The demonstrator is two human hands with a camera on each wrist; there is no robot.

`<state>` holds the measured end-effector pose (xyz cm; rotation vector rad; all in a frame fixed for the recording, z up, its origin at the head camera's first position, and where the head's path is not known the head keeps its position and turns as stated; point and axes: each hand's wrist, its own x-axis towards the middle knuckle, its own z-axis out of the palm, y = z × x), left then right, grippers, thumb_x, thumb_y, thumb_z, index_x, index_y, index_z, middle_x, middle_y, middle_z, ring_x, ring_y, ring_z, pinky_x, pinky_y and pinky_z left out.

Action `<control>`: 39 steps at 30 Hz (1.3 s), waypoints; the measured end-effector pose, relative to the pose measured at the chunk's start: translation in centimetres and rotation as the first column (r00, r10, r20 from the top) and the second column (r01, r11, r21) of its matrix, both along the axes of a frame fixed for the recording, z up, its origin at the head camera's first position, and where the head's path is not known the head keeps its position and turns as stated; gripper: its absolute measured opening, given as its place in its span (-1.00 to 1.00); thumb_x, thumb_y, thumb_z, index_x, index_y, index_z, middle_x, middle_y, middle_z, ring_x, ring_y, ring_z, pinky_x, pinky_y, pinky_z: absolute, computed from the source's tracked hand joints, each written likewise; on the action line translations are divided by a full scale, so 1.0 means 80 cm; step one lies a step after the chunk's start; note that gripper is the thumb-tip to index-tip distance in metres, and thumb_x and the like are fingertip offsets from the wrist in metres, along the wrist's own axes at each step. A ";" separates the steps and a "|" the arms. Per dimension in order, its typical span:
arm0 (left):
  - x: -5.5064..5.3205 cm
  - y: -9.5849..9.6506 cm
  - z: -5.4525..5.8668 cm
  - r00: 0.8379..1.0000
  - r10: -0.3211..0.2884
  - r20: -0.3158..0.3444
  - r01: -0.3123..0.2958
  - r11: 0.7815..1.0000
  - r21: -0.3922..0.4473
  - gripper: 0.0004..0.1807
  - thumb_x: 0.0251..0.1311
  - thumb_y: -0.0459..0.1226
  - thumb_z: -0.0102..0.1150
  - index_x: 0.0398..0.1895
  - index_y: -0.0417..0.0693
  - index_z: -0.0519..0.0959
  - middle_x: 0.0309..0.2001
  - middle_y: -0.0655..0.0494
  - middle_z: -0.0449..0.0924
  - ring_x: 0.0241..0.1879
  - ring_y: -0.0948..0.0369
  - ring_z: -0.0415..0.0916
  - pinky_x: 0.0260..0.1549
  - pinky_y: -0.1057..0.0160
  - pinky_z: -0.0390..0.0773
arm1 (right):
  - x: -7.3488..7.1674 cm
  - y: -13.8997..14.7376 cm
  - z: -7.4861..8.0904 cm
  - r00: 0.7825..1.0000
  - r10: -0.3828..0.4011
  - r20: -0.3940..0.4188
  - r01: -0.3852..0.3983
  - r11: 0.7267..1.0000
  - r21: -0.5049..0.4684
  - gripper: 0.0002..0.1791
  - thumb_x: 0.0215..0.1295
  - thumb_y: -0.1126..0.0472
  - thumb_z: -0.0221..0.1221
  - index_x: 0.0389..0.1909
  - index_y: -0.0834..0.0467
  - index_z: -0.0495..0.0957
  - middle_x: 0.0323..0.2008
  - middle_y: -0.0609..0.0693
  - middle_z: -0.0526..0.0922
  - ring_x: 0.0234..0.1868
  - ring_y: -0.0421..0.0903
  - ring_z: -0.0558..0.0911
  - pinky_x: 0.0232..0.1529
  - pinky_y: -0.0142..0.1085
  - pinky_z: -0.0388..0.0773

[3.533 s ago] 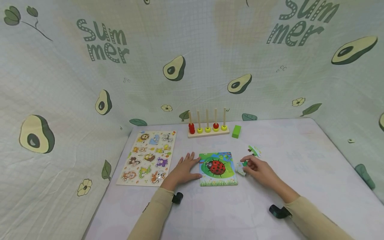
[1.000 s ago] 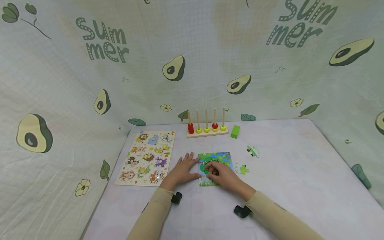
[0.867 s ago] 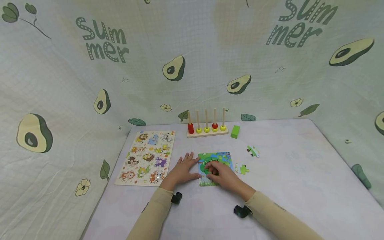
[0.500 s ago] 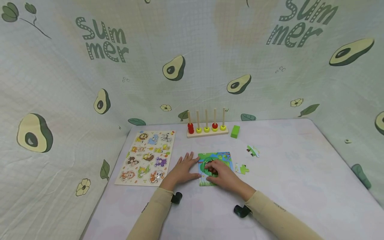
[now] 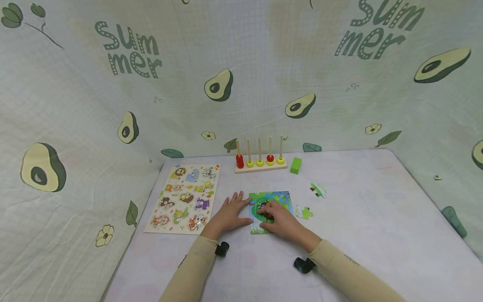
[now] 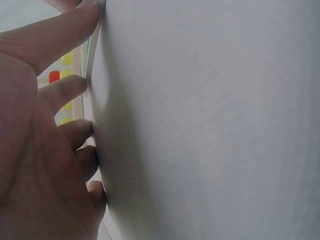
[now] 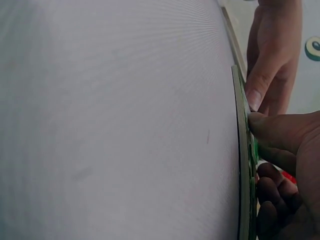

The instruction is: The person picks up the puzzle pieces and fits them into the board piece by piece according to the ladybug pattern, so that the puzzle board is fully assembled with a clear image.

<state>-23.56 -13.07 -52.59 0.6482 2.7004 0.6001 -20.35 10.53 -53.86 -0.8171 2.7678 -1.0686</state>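
Observation:
A square ladybug jigsaw puzzle (image 5: 269, 196) lies on the table in the head view. My left hand (image 5: 231, 212) is spread flat at its left side, with the thumb and index fingertips at the puzzle's edge. Over the middle and lower right of the puzzle is my right hand (image 5: 281, 220), covering much of the ladybug. Its thumb and index finger are apart, tips at the picture. In the right wrist view the thumb (image 7: 280, 130) touches the puzzle surface, and the other fingers bend over it. Two loose puzzle pieces lie to the right, a nearer one (image 5: 304, 212) and a farther one (image 5: 318, 190).
An animal puzzle board (image 5: 185, 198) lies left of my left hand. Behind the ladybug puzzle stand a peg stand (image 5: 261, 167) with red and yellow beads and a green block (image 5: 296, 165). Patterned cloth (image 5: 260, 117) rises behind the table (image 5: 377, 218).
From the nearer loose piece, my right hand has moved left onto the ladybug puzzle, leaving that piece on the table. Lately its index finger and thumb have spread slightly. My left hand stays put.

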 end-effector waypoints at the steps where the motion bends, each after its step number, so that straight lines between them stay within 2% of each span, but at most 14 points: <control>1: 0.000 0.000 -0.001 1.000 0.000 0.001 0.000 1.000 -0.001 -0.11 0.28 0.18 0.25 0.60 0.10 0.21 0.63 -0.11 -0.11 0.61 -0.06 -0.26 0.56 -0.13 -0.23 | 0.000 0.000 0.000 1.000 0.003 -0.004 -0.003 1.000 0.002 -0.61 0.28 0.12 0.39 0.10 0.10 0.67 -0.14 -0.13 0.50 -0.18 -0.18 0.43 -0.15 -0.23 0.48; 13: -0.003 0.000 -0.005 1.000 -0.005 0.001 0.005 1.000 -0.023 -0.10 0.28 0.18 0.26 0.60 0.12 0.19 0.63 -0.11 -0.12 0.61 -0.05 -0.27 0.56 -0.12 -0.24 | 0.004 0.008 0.001 0.999 0.036 -0.014 -0.036 0.999 0.004 -0.55 0.29 0.13 0.38 0.18 0.12 0.64 -0.12 -0.11 0.48 -0.10 -0.14 0.43 -0.05 -0.16 0.49; 20: -0.002 0.000 -0.004 1.000 -0.007 0.000 0.007 1.000 -0.027 -0.11 0.29 0.17 0.25 0.60 0.11 0.19 0.63 -0.12 -0.12 0.61 -0.05 -0.27 0.56 -0.12 -0.24 | 0.003 0.009 -0.001 0.999 0.041 -0.023 -0.040 0.999 0.015 -0.59 0.28 0.13 0.39 0.13 0.14 0.68 -0.06 -0.12 0.51 0.02 -0.09 0.49 0.13 -0.04 0.52; 32: -0.001 0.000 -0.002 1.000 -0.014 -0.017 0.014 1.000 -0.015 -0.13 0.30 0.16 0.24 0.59 0.09 0.21 0.62 -0.14 -0.10 0.61 -0.08 -0.25 0.55 -0.15 -0.22 | 0.003 0.009 0.005 0.997 0.060 -0.039 -0.058 0.998 0.033 -0.61 0.29 0.11 0.39 0.09 0.15 0.68 -0.05 -0.09 0.51 0.03 -0.07 0.50 0.12 -0.05 0.53; 39: 0.000 0.000 -0.001 1.000 -0.017 -0.007 0.017 1.000 -0.006 -0.13 0.31 0.16 0.24 0.60 0.08 0.20 0.62 -0.15 -0.11 0.61 -0.08 -0.27 0.55 -0.15 -0.24 | 0.003 0.009 0.007 0.994 0.081 -0.077 -0.076 0.995 0.062 -0.62 0.28 0.10 0.40 0.08 0.14 0.68 -0.07 -0.09 0.50 -0.02 -0.11 0.49 0.06 -0.09 0.54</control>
